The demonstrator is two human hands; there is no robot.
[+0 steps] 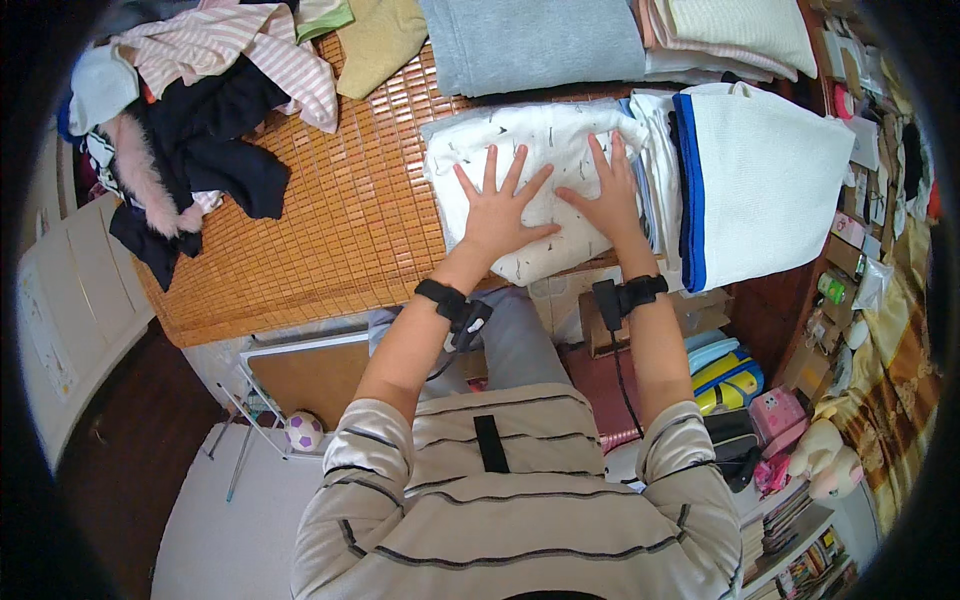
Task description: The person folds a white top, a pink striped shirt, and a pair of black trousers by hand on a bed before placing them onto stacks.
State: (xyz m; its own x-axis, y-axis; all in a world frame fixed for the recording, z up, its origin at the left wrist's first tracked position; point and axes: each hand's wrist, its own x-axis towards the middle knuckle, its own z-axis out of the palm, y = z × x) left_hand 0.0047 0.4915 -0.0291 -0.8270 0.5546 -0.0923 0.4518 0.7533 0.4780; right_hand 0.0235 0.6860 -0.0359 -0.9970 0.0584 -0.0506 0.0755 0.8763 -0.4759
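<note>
A folded white cloth with small dark marks (517, 124) lies before me on a bamboo tile mat (337, 225). My left hand (504, 201) rests flat on it, fingers spread. Near the cloth's right side my right hand (606, 191) also presses flat, its thumb pointing towards the left hand. Neither hand holds anything. Just right of the cloth, folded white and pale blue fabrics (660, 172) stand in a row. Beyond them lies a folded white textile with a blue edge (765, 180).
A loose heap of clothes, including a black garment (225, 135) and a pink striped one (202, 45), covers the far left. Folded grey fabric (532, 45) and cream fabric (739, 30) lie at the back. A ball (304, 431) sits below the mat's front edge.
</note>
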